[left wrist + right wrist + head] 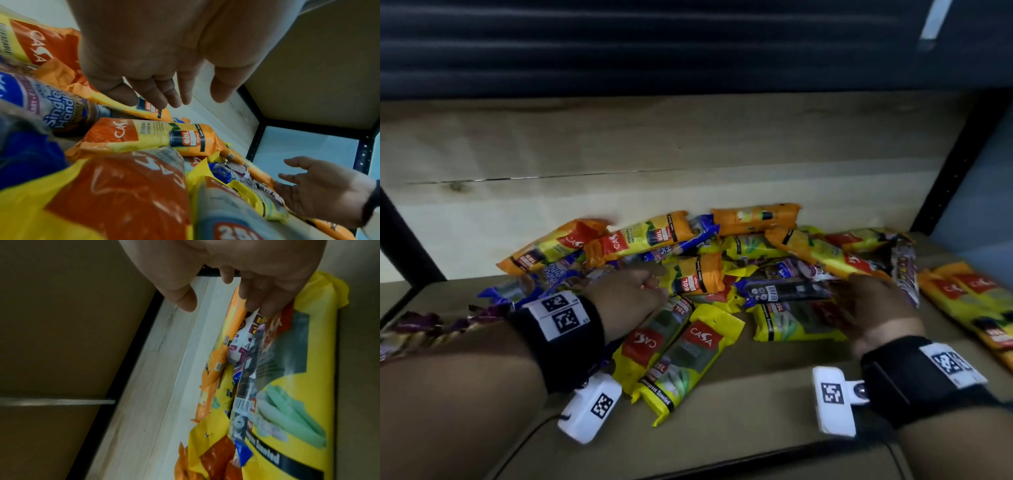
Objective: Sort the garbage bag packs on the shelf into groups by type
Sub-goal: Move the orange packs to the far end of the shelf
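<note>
Roughly heaped at mid-shelf point(739, 404), against the pale wooden back panel point(619, 137): a pile of garbage bag packs point(698, 260), orange 60L ones, yellow 25L ones, blue single-handle ones and dark-labelled ones all mixed and overlapping. Off to the right edge, well apart from the heap, two orange-and-yellow packs point(969, 301) lying side by side; off to the left edge, a few purple packs point(424, 325). Left hand point(626, 294) stretched over the left part of the heap, fingers point(152, 91) straight and spread, tips just above an orange 60L pack point(148, 136), holding nothing. Right hand point(873, 305) reaching in at the right part of the heap, fingers point(265, 300) loosely extended, tips at the red corner of a yellow 25L pack point(298, 369) and beside a dark barcode pack point(787, 291); thumb apart, no clamp visible, contact hard to tell. Two more yellow 25L packs point(681, 356) lying side by side at the front, partly under the left wrist. Black bands with printed markers on both wrists point(561, 318).
</note>
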